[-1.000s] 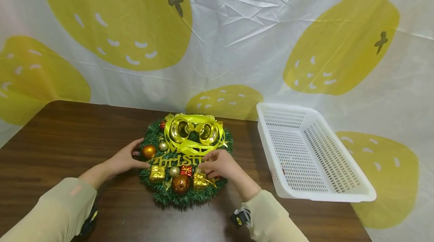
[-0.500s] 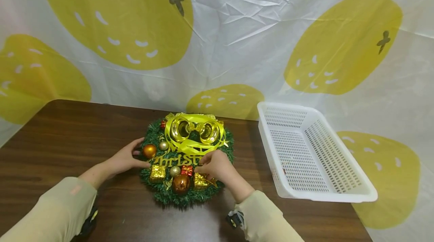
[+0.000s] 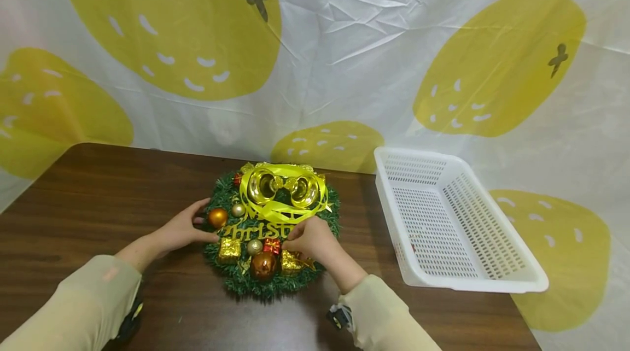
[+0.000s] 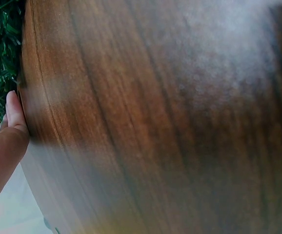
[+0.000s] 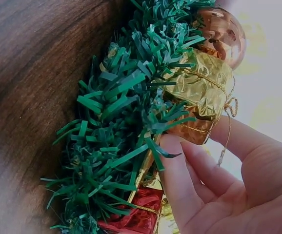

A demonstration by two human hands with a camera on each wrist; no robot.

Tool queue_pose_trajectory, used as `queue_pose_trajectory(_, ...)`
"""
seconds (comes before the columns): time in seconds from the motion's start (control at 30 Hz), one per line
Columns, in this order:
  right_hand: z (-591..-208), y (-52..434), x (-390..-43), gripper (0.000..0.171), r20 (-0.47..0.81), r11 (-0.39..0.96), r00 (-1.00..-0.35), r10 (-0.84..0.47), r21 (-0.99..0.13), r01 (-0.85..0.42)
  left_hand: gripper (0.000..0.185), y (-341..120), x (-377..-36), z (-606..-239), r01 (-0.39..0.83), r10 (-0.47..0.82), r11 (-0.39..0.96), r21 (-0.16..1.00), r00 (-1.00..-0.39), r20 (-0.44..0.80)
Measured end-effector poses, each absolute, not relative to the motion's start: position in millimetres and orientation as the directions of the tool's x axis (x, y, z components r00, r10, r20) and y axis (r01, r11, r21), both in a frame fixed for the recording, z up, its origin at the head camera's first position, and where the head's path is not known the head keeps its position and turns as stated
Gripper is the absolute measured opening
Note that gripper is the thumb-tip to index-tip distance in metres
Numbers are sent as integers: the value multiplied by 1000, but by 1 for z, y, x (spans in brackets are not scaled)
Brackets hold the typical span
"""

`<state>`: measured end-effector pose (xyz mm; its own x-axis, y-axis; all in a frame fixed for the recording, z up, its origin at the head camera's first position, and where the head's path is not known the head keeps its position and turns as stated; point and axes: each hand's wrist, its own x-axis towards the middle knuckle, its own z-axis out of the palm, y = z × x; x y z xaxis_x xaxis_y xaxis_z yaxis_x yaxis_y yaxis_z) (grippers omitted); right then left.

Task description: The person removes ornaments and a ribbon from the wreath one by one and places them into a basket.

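A green tinsel Christmas wreath (image 3: 266, 290) lies on the brown table. It carries gold lettering (image 3: 256, 230), two shiny gold bells (image 3: 262, 187) with yellow ribbon, baubles and small wrapped boxes. My left hand (image 3: 182, 226) rests at its left edge beside an orange bauble (image 3: 217, 217), a straight finger along the greenery in the left wrist view. My right hand (image 3: 315, 241) has its fingers bent in among the ornaments, between a red gift box (image 3: 272, 246) and a gold gift box (image 3: 291, 263). I cannot tell what its fingertips pinch, since the gold box covers them in the right wrist view.
A white perforated plastic basket (image 3: 389, 220) stands right of the wreath, with a tiny red bit inside. Behind the table (image 3: 123, 187) hangs a white cloth (image 3: 339, 66) with yellow fruit prints. A small black camera (image 3: 339, 317) sits at the right wrist.
My right hand has moved slightly left and down into the ornaments, and its fingers have drawn together. The left hand stays in place against the wreath.
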<state>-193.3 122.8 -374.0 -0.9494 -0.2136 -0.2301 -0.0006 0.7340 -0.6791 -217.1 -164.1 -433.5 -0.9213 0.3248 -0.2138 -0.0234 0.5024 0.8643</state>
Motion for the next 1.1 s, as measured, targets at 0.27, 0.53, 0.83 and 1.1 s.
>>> queue_pose_trajectory(0.27,-374,126,-194,14,-242,715,-944,-223,-699,10,104,-164,-217,-434,-27,322,501,865,-922,-215)
queue_pose_trajectory(0.53,-375,133,-198,22,-298,617,-926,-234,-781,95,103,-163,-216,-432,-36,320,497,867,-921,-222)
queue_pose_trajectory(0.83,-376,142,-204,27,-323,461,-900,-292,-872,163,104,-164,-218,-432,-40,320,505,862,-919,-230)
queue_pose_trajectory(1.1,-377,148,-205,26,-323,360,-891,-320,-911,201,105,-165,-218,-433,-45,322,503,863,-917,-235)
